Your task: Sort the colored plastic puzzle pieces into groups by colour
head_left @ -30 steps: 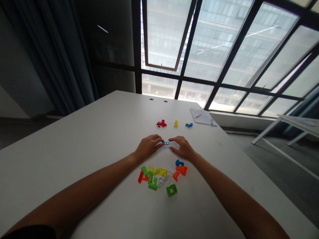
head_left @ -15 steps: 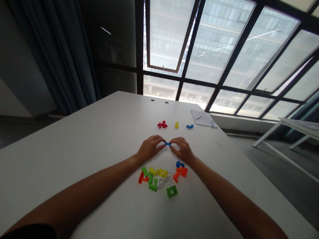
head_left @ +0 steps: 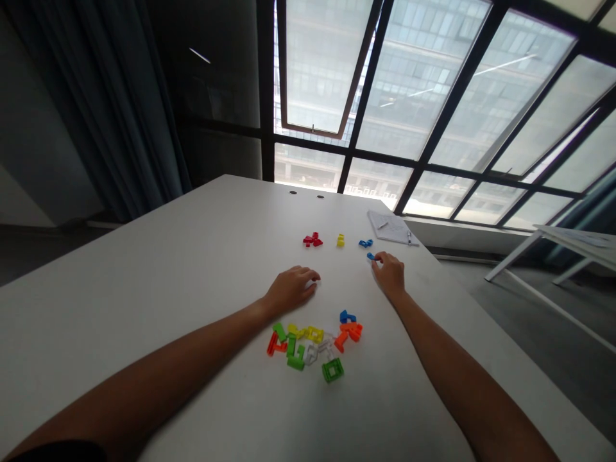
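Note:
My right hand (head_left: 391,273) pinches a small blue plastic piece (head_left: 370,256) at its fingertips, low over the table and just in front of a small blue group (head_left: 366,243). My left hand (head_left: 291,287) rests on the table, fingers loosely bent, with a gap between thumb and fingers and nothing between them. Nearer to me lies a loose pile: green pieces (head_left: 295,360), yellow pieces (head_left: 314,334), orange pieces (head_left: 341,341), clear whitish pieces (head_left: 310,353) and a blue piece (head_left: 346,317). A square green piece (head_left: 332,369) lies at its near edge.
Farther back on the white table (head_left: 206,256) sit a red group (head_left: 313,240) and a yellow piece (head_left: 341,240). A paper pad (head_left: 392,228) with pens lies by the right edge. Windows rise behind, and another table (head_left: 577,244) stands to the right.
Both hands held the blue piece together before. My right hand has carried it right and away from me, beside the blue group, while my left has let go and stayed in place.

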`<state>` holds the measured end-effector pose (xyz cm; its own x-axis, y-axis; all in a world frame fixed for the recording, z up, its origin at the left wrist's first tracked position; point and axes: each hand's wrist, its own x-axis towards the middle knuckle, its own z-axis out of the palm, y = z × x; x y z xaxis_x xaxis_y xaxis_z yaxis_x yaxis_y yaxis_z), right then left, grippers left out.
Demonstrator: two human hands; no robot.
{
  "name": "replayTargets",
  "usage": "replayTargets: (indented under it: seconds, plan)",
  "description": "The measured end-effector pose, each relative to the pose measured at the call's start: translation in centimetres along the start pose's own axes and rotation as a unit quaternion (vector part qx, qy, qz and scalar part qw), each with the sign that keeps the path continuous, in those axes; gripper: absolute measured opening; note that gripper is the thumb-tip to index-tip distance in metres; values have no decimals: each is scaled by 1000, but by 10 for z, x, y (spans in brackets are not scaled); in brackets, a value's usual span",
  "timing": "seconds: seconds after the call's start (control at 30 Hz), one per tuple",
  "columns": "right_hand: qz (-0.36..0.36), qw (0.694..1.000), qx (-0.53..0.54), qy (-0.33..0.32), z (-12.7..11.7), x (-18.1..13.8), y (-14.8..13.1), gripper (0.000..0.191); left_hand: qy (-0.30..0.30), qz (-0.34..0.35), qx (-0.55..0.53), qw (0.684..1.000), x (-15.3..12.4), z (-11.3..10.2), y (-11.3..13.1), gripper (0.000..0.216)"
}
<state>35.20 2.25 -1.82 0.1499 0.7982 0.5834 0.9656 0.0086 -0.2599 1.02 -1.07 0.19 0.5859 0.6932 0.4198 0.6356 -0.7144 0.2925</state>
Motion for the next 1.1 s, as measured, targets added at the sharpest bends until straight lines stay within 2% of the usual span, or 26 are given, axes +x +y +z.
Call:
replayTargets:
  seconds: [0.13, 0.23, 0.33, 0.4, 0.5, 0.73, 0.9, 1.0, 1.1]
  plan:
    - [40, 996, -31, -69, 2, 3, 16, 12, -9, 2, 6, 1000, 0, -2, 2, 20]
    - [46, 996, -37, -60, 3, 2, 14, 19, -14, 2, 7, 1000, 0, -2, 2, 21]
    - [15, 996, -42, -78, 5, 2, 9, 22, -15, -1, 7, 1000, 0, -2, 2, 22]
    - [-9, 992, -61, -110, 5, 2, 7, 32, -17, 0, 6, 1000, 0, -2, 2, 22]
    - [-7, 988, -86, -130, 5, 2, 7, 52, -16, 3, 3, 1000, 0, -2, 2, 22]
    - [-40, 986, -73, -142, 4, 0, 7, 31, -31, 37, -38, 998, 0, -4, 5, 22]
    - [-42, 987, -74, -139, 5, -1, 7, 29, -85, 136, -142, 977, -1, -9, 26, 33]
    - [-43, 987, -75, -138, 5, -1, 6, 28, -118, 213, -146, 959, -1, -11, 38, 41]
    - [-42, 987, -75, -139, 4, -1, 6, 29, -140, 228, -138, 954, -1, -10, 41, 36]
